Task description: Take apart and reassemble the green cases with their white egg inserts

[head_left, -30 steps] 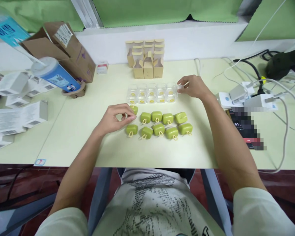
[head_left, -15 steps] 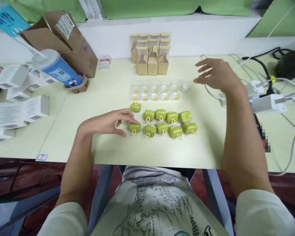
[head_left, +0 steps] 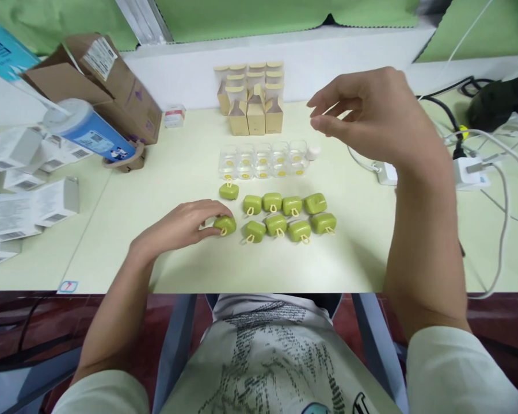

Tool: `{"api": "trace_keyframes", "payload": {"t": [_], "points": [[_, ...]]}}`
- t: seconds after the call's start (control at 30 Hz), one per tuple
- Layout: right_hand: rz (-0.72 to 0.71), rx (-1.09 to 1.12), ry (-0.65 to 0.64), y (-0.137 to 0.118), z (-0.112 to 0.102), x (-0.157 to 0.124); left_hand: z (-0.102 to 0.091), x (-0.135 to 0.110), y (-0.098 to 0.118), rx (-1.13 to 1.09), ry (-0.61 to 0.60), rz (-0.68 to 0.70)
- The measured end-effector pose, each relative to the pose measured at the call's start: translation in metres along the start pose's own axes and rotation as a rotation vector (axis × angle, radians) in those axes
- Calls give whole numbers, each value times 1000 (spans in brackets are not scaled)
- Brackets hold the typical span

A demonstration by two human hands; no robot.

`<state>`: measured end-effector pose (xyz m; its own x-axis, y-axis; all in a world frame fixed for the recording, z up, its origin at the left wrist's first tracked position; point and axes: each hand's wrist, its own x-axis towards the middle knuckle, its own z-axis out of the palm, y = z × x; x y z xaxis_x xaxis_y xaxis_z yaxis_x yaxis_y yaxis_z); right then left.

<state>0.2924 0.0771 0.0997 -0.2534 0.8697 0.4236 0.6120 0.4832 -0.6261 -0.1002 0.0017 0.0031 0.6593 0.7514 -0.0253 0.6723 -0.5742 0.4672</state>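
My left hand (head_left: 187, 224) pinches a small green case with a pale yellow loop (head_left: 225, 225) at the left end of the front row, thumb and fingers on its sides. It still rests on or close to the table. Behind it sits another green case (head_left: 229, 191), loop pointing back. Several more green cases (head_left: 277, 225) stand in two rows to the right. My right hand (head_left: 362, 112) hangs raised over the table's right side, holding nothing, thumb and fingers apart. Nearest to it are clear plastic containers (head_left: 263, 161) with yellow round marks and a small white round object (head_left: 313, 151).
Open tan cardboard boxes (head_left: 256, 118) stand against the wall. At left are a blue canister (head_left: 97, 135), a large brown carton (head_left: 125, 98) and white boxes (head_left: 30, 210). White cables and a power adapter (head_left: 470, 173) lie at right.
My left hand has closed its thumb and fingers on the left front green case. My right hand has moved left and higher. The view has shifted slightly.
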Motion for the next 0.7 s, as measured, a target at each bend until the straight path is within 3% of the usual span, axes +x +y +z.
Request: {"api": "trace_keyframes", "payload": {"t": [0.1, 0.2, 0.3, 0.37, 0.47, 0.57, 0.7], "points": [[-88, 7, 10, -17, -1, -8, 0, -1, -2, -100, 20, 18], [-191, -56, -67, -30, 1, -16, 4, 8, -3, -350, 155, 35], [-332, -105, -171, -38, 10, -23, 9, 33, 9, -788, 314, 34], [-423, -134, -239, -39, 22, -26, 6, 58, 25, -934, 346, -14], [-449, -258, -258, -36, 40, -25, -12, 94, 47, -899, 307, -18], [-398, -281, -148, -31, 49, -21, -33, 114, 56, -723, 275, 65], [-339, -99, -48, -29, 46, -16, -40, 123, 53, -494, 449, 121]]}}
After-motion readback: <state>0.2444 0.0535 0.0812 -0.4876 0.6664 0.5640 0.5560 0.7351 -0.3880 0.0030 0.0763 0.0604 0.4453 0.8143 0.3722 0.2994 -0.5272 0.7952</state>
